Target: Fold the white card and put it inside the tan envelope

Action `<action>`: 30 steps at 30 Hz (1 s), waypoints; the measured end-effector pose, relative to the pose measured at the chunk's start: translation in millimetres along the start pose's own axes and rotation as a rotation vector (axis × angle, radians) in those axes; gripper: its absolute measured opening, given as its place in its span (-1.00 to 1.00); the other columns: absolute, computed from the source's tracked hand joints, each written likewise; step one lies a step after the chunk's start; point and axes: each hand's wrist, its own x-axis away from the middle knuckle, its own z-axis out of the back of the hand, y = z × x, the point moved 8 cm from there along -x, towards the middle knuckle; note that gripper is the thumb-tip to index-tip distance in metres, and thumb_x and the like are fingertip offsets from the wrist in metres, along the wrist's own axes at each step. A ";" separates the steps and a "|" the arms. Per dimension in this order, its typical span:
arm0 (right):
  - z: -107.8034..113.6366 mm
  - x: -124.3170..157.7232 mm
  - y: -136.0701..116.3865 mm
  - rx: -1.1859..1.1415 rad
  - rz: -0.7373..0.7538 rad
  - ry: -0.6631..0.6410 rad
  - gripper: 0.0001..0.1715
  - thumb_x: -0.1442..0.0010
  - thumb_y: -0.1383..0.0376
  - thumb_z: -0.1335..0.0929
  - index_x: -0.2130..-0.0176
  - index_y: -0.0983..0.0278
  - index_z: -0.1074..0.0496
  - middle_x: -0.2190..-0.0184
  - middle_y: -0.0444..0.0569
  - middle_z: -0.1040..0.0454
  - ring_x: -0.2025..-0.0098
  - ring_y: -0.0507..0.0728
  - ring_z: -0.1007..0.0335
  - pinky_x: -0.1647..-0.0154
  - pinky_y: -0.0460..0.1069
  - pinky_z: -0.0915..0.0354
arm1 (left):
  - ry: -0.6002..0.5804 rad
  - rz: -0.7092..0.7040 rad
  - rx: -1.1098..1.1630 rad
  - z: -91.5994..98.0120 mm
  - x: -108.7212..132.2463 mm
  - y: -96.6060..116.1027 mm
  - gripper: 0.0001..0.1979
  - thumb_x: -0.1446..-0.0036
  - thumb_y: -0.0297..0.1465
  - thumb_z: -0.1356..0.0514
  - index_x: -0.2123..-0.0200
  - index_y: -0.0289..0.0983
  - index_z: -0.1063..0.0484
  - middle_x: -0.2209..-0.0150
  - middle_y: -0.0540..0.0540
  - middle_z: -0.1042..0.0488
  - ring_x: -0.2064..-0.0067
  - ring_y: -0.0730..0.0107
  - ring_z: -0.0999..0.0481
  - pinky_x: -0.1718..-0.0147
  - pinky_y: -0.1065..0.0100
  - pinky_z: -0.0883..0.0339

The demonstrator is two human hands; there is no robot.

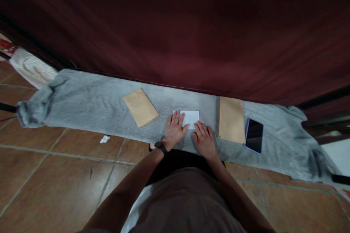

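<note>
A small white sheet of paper lies on a grey cloth spread over the floor. My left hand rests flat on the paper's left part, fingers stretched out, a black band on the wrist. My right hand lies flat just below the paper's right corner, its fingertips touching the edge. Neither hand grips anything. A brown envelope sits to the left of the paper. Another brown envelope sits to the right.
A dark phone lies on the cloth beside the right envelope. A dark red curtain hangs behind the cloth. Brown floor tiles with a white scrap lie in front. Striped fabric shows at far left.
</note>
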 end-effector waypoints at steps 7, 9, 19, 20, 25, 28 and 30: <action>3.2 -4.9 -0.5 -0.028 -0.041 -0.029 -0.44 -0.48 0.21 -0.16 -0.35 0.33 -0.27 -0.34 0.13 -0.31 -0.38 0.27 -0.19 -0.44 0.28 0.03 | 0.042 0.014 0.001 1.4 3.0 -5.6 -0.28 -0.43 -0.07 0.10 -0.44 -0.46 -0.01 -0.46 -0.36 -0.02 -0.49 0.03 0.04 -0.41 0.00 0.08; 2.9 -13.3 -5.5 -0.063 -0.052 -0.037 -0.43 -0.49 0.22 -0.12 -0.36 0.35 -0.26 -0.35 0.13 -0.29 -0.41 0.26 -0.15 -0.45 0.26 0.03 | 0.044 0.007 0.002 0.8 2.9 -5.7 -0.28 -0.43 -0.09 0.09 -0.44 -0.46 -0.01 -0.45 -0.37 -0.02 -0.49 0.02 0.04 -0.41 -0.03 0.07; -32.7 -76.6 -45.9 -0.154 0.025 -0.167 -0.36 -0.52 0.14 -0.05 -0.39 0.38 -0.20 -0.41 0.08 -0.18 -0.46 0.18 -0.03 -0.49 0.16 0.09 | -0.038 -0.003 -0.053 -4.5 1.4 -5.8 -0.38 -0.34 -0.46 0.09 -0.44 -0.45 -0.03 -0.47 -0.33 -0.01 -0.50 0.08 0.07 -0.41 0.01 0.06; -35.2 -77.6 -44.2 -0.144 0.022 -0.173 -0.36 -0.52 0.13 -0.06 -0.38 0.38 -0.21 -0.41 0.08 -0.18 -0.46 0.18 -0.03 -0.49 0.17 0.09 | -0.032 0.000 -0.050 -3.6 1.3 -5.6 -0.38 -0.35 -0.45 0.10 -0.44 -0.45 -0.04 -0.47 -0.33 -0.02 -0.50 0.08 0.06 -0.41 0.00 0.05; -36.1 -72.0 -26.5 -0.087 -0.009 -0.117 -0.37 -0.51 0.13 -0.07 -0.39 0.37 -0.21 -0.43 0.09 -0.13 -0.47 0.22 -0.01 -0.48 0.20 0.09 | 0.018 -0.012 -0.028 0.4 1.8 -4.8 -0.40 -0.41 -0.34 0.14 -0.43 -0.44 -0.07 -0.45 -0.34 -0.05 -0.48 0.04 0.01 -0.39 -0.04 0.01; -33.6 -66.8 -14.4 -0.055 -0.040 -0.068 -0.39 -0.51 0.14 -0.10 -0.39 0.34 -0.19 -0.43 0.10 -0.11 -0.47 0.23 -0.02 -0.47 0.24 0.08 | 0.035 -0.015 -0.020 1.5 2.2 -5.0 -0.39 -0.43 -0.26 0.13 -0.43 -0.45 -0.07 -0.45 -0.35 -0.06 -0.48 0.03 0.01 -0.39 -0.05 0.00; -32.6 -63.3 -7.5 -0.037 -0.055 -0.055 -0.38 -0.50 0.15 -0.12 -0.41 0.35 -0.16 -0.43 0.13 -0.11 -0.47 0.25 -0.02 -0.46 0.26 0.08 | 0.039 -0.007 -0.021 1.6 2.1 -5.4 -0.37 -0.44 -0.22 0.13 -0.43 -0.45 -0.07 -0.44 -0.34 -0.07 -0.48 0.03 0.01 -0.39 -0.04 0.01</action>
